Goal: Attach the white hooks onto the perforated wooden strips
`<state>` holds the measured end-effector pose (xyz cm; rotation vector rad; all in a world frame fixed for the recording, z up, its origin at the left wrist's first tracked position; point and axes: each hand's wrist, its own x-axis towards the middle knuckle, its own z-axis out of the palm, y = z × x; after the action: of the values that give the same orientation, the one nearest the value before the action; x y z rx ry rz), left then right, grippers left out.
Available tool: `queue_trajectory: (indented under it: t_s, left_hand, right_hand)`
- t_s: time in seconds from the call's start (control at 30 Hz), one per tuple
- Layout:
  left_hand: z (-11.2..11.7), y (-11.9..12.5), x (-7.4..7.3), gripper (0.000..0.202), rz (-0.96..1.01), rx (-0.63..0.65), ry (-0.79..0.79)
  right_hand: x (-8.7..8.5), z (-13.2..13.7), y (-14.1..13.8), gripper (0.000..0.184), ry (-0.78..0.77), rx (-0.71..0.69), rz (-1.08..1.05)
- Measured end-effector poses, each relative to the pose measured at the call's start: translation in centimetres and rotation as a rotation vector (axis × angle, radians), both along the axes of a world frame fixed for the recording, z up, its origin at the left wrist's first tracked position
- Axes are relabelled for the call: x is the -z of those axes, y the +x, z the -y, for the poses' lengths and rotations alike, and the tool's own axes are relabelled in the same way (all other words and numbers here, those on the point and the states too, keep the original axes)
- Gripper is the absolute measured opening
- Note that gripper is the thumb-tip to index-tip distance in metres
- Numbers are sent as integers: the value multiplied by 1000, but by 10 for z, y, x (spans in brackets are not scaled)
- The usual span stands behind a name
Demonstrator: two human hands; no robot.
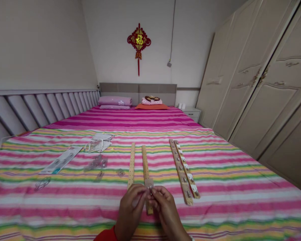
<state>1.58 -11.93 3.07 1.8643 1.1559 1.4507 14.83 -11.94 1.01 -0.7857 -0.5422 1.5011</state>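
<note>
My left hand (131,209) is closed in a pinch at the left edge of a small clear plastic packet (148,182). From the other side, my right hand (163,204) pinches the same packet, its fingertips by a small shiny metal piece that is too small to name. Beneath both hands lies a narrow wooden strip with holes (145,164). Just left of it is another wooden strip (131,164), its near end hidden by my left hand.
Right of my hands lie a wooden strip with metal pieces (180,169) and one bearing white round pieces (189,175). To the left are small clear packets (97,162), a long blister pack (62,160), white packaging (99,142) and a wire-like bundle (42,183). All rest on a striped bedspread (228,187).
</note>
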Motion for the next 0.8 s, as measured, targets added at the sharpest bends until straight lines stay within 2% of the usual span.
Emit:
queue_trajectory:
  t_s: [0.07, 0.1, 0.17, 0.27, 0.47, 0.7, 0.8]
  left_hand:
    - [-4, 0, 5, 19, 173, -111, -192]
    - [-6, 0, 7, 23, 241, -118, -286]
    - [-11, 0, 11, 29, 333, -55, -436]
    - [-17, 4, 12, 33, 421, 41, -542]
    - [-22, 13, 18, 35, 494, -1, -649]
    - [-20, 13, 54, 31, 395, -30, -633]
    - [-17, 12, 63, 27, 317, -41, -602]
  right_hand:
    - [1, 0, 0, 32, -36, 23, -6]
    - [2, 1, 0, 32, -47, 25, -5]
    - [5, 1, 0, 32, -50, 14, 3]
    - [12, -2, 0, 34, -42, -1, 45]
    - [25, -14, 9, 40, -27, 53, 246]
    - [41, -11, 13, 40, -50, 50, 381]
    - [48, -7, 12, 38, -72, 50, 388]
